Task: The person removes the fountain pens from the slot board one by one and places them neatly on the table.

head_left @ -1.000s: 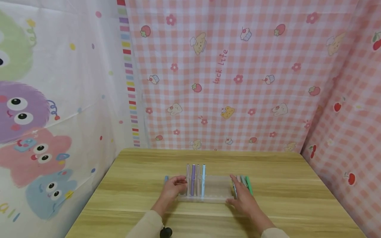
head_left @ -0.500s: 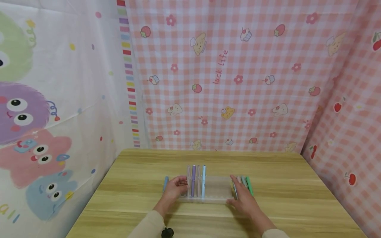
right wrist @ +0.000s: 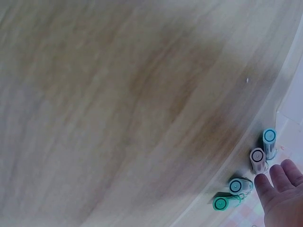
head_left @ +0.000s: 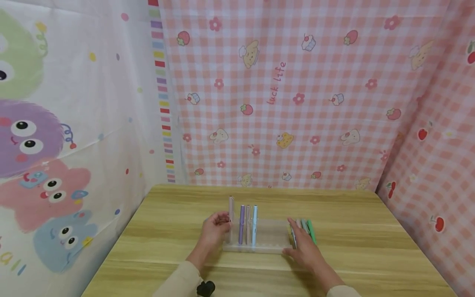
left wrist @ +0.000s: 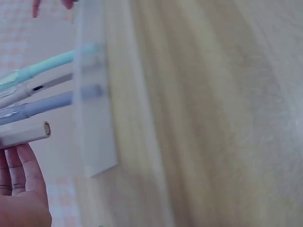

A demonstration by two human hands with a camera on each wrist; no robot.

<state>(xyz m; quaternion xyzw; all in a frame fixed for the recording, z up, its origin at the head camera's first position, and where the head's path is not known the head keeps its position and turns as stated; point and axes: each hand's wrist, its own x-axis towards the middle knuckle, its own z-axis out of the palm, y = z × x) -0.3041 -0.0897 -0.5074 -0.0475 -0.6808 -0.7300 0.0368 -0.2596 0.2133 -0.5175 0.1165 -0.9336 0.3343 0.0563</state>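
My left hand (head_left: 212,232) pinches a pale pink pen (head_left: 231,208) at the left end of a clear pen stand (head_left: 272,233). That pen stands upright and higher than the others; in the left wrist view its lower end (left wrist: 33,132) shows bare, outside the stand's front ledge (left wrist: 97,151). A purple pen (head_left: 241,227), a greyish-pink pen (head_left: 248,227) and a light blue pen (head_left: 255,227) lean in the stand. My right hand (head_left: 305,246) rests against the stand's right end, fingers extended, thumb by the front edge.
Beyond the right hand several capped pens lie on the wooden table (head_left: 156,247), among them a green pen (head_left: 311,232) and a blue-ended pen (right wrist: 269,137). A pink checked curtain (head_left: 282,103) hangs behind the table. A black object (head_left: 205,288) sits at the left sleeve.
My left hand has drawn the pale pink pen up and slightly left, away from the purple pen. The right hand keeps its place at the stand.
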